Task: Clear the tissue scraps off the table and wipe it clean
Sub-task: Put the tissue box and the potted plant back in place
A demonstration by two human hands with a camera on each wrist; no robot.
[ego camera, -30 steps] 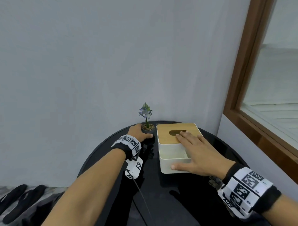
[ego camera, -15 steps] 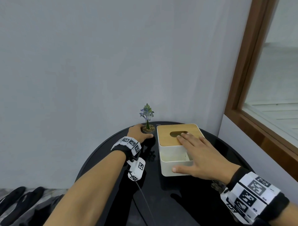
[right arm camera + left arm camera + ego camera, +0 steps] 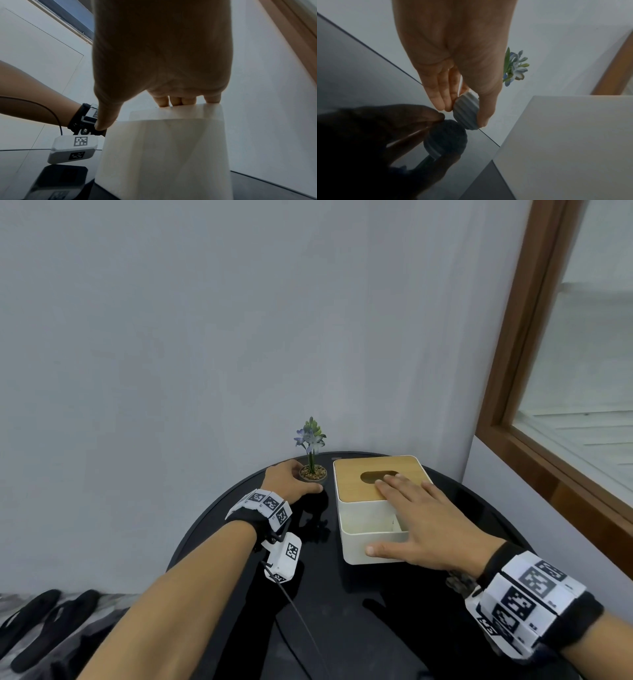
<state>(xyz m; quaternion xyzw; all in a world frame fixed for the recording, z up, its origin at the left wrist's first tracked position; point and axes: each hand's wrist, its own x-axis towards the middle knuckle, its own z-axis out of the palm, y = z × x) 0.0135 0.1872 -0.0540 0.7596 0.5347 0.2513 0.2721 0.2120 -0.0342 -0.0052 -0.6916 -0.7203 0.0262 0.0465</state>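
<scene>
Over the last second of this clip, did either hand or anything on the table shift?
Nothing visibly moved. The left hand still grips the small flower pot at the back of the black table; the right hand still lies flat over the tissue box, fingers on its wooden lid. Small framing differences look like head-camera motion.

The round black glossy desk [image 3: 219,529] is viewed from above by the head camera; the white wooden-lidded tissue box [image 3: 565,142] is shared close-up by both wrist views.
</scene>
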